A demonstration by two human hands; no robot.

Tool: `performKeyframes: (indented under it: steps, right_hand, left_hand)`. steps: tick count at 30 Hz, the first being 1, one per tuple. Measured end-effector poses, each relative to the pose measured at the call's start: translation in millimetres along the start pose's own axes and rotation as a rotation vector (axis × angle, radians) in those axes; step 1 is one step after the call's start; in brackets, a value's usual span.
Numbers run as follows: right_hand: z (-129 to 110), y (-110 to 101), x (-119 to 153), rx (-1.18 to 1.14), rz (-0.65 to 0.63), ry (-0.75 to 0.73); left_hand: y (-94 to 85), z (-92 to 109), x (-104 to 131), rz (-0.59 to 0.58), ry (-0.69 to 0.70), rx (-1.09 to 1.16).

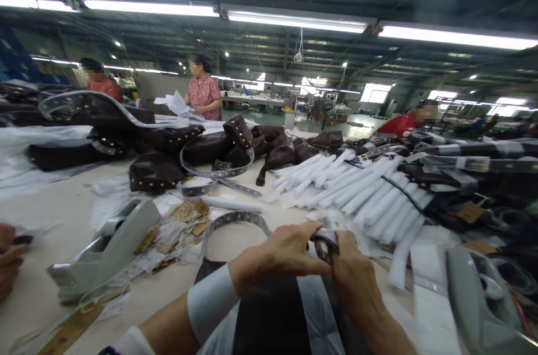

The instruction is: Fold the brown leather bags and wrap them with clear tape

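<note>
A dark brown bag with a pale wrapping strip lies in front of me at the bottom centre. My left hand reaches in from the lower left, its fingers and thumb gripping the plastic-wrapped end of a strap or handle. My right hand is wrapped round the same piece, beside the left one. The dark, shiny part of the strap shows between the two hands. A studded strap loop stands up from the bag behind my left forearm.
Grey tape dispensers stand at left and right. Tags are piled beside the left one. White paper rolls and dark bags lie behind. Another person's hand shows at the left edge; people work beyond.
</note>
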State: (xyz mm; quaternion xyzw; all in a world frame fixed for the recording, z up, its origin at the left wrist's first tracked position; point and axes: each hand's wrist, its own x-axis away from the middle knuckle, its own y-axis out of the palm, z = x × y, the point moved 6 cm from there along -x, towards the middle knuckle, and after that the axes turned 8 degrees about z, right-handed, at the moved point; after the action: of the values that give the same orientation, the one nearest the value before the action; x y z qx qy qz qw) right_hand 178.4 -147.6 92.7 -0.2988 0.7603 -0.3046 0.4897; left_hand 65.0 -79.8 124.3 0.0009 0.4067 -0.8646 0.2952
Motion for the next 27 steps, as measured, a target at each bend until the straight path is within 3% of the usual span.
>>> performKeyframes:
  steps: [5,10,12,15,17,19,23,25,27]
  right_hand:
    - [-1.9,-16.0,-17.3,-0.228,0.191,0.298]
    - [-9.7,-12.1,-18.5,-0.303,0.205,0.425]
    - [-10.2,-8.5,-19.0,-0.230,0.201,0.362]
    - [-12.3,-4.1,-23.8,-0.203,0.232,0.143]
    - [-12.4,-1.4,-26.7,-0.263,0.252,0.036]
    - [-6.4,1.5,-28.0,-0.323,0.276,0.085]
    - [5.1,9.7,-23.2,-0.457,0.311,0.332]
    - [3.6,12.8,-22.2,-0.454,0.308,0.341]
    - [-0.9,11.7,-23.9,-0.393,0.335,0.265]
  left_hand:
    - [6.6,10.6,-13.5,0.182,-0.126,0.199]
    - [16.5,3.5,-18.0,0.429,-0.285,0.059]
    - [18.5,4.6,-20.3,0.409,-0.179,-0.174]
    - [27.7,13.5,-22.9,0.313,0.154,-0.575]
    - [31.4,14.9,-23.0,0.312,0.256,-0.656]
    - [29.2,10.6,-24.5,0.372,0.187,-0.557]
    - [25.1,-7.9,-26.6,0.431,-0.100,-0.312]
    - [24.1,-10.7,-27.9,0.402,-0.111,-0.391]
    - [22.7,-5.0,-28.9,0.385,0.013,-0.553]
